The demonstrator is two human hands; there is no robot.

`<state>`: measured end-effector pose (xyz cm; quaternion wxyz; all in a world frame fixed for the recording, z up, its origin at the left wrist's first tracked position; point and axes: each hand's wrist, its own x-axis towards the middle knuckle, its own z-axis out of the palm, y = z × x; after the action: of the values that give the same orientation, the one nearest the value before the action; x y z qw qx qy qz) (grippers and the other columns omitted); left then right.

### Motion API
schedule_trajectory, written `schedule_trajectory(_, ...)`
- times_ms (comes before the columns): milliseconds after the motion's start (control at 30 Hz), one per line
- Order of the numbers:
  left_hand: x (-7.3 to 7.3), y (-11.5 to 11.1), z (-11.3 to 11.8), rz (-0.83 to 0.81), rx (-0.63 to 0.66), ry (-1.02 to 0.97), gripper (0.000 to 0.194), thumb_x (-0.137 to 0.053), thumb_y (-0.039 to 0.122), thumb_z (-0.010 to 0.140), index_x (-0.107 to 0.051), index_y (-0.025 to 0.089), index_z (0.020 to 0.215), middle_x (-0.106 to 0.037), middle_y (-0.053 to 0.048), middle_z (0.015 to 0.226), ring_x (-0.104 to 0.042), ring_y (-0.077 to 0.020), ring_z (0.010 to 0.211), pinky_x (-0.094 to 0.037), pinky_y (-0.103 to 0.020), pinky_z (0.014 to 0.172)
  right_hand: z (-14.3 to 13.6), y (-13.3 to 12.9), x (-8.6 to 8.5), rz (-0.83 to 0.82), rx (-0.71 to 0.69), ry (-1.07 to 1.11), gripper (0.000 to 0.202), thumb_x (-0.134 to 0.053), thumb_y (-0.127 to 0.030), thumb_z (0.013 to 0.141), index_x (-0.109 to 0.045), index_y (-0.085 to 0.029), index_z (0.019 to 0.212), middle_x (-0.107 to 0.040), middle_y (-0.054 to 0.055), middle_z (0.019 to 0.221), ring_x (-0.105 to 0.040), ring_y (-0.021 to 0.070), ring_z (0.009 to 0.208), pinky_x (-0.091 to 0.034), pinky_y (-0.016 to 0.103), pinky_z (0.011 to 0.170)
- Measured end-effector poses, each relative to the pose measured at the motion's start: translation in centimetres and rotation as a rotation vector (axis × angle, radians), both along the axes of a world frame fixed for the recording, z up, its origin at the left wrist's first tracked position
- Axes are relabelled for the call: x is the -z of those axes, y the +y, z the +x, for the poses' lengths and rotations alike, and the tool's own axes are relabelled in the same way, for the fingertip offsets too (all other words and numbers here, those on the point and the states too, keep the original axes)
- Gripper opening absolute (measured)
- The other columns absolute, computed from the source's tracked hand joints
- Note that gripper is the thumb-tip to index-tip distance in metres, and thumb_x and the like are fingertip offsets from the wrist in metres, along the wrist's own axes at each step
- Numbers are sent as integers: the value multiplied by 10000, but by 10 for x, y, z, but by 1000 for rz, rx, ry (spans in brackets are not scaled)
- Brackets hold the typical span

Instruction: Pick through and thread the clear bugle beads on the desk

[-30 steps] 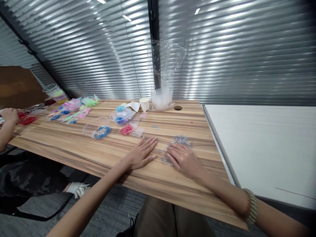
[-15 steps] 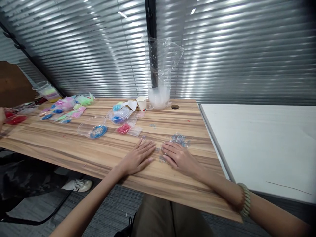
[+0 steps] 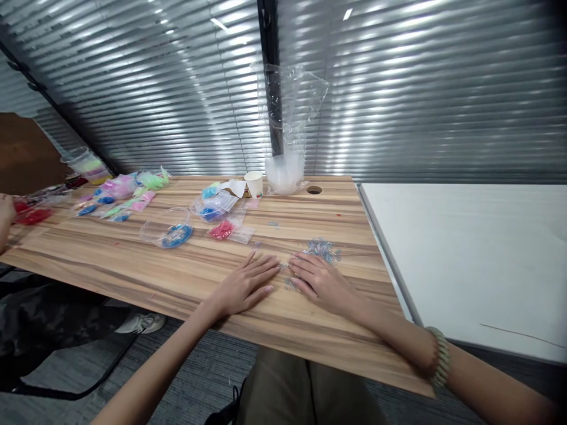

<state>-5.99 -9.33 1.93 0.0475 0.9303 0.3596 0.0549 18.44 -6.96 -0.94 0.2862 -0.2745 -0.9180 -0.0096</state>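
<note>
My left hand (image 3: 245,285) lies palm down on the wooden table (image 3: 177,274), fingers stretched out toward the right. Opposite it, my right hand (image 3: 321,282) also rests flat with its fingers extended. A narrow gap separates the fingertips, and a few small clear tube-like pieces lie in it. Just beyond my right fingers is a loose pile of small clear and bluish tube-like pieces (image 3: 322,249). More of these pieces (image 3: 290,284) sit by my right thumb, partly covered. What lies under the palms is hidden.
Left of centre are a bag of red pieces (image 3: 222,229), a clear container with blue contents (image 3: 177,235) and several colourful bags (image 3: 119,186). A paper cup (image 3: 254,185) and a bagged stack of bowls (image 3: 286,174) stand behind. Another person's hand (image 3: 5,217) shows far left. A white board (image 3: 469,260) adjoins at right.
My hands have hardly moved and still lie flat. At the far left, the other person's hand has come further into view.
</note>
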Motion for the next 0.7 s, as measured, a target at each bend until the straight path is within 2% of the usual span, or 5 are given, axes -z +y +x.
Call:
schedule_trajectory(300, 0, -1, -1, -17, -44, -40, 444, -346, 347, 966, -352, 202, 1385, -355, -52, 1431, -242, -191, 1361, -146, -448, 1150, 1, 2, 2, -31, 23, -29, 325, -429, -288, 943, -598, -130, 1172, -600, 84, 1184, -469, 233, 1185, -385, 430, 1012)
schedule_trajectory(533, 4, 13, 5, 25, -147, -34, 461, -331, 372, 968, -331, 196, 1394, -332, -66, 1445, -214, -206, 1371, -97, -478, 1148, -1, 1, 0, -57, 89, -121, 380, -373, -342, 961, -560, -145, 1227, -530, 61, 1287, -350, 272, 1278, -263, 504, 1072)
schedule_trajectory(700, 5, 22, 13, 71, -101, -39, 463, -335, 376, 967, -312, 220, 1402, -306, -62, 1457, -214, -206, 1371, -55, -500, 1143, -1, 1, -2, -64, 118, -153, 433, -341, -379, 967, -486, -152, 1306, -457, 49, 1358, -271, 281, 1325, -213, 528, 1087)
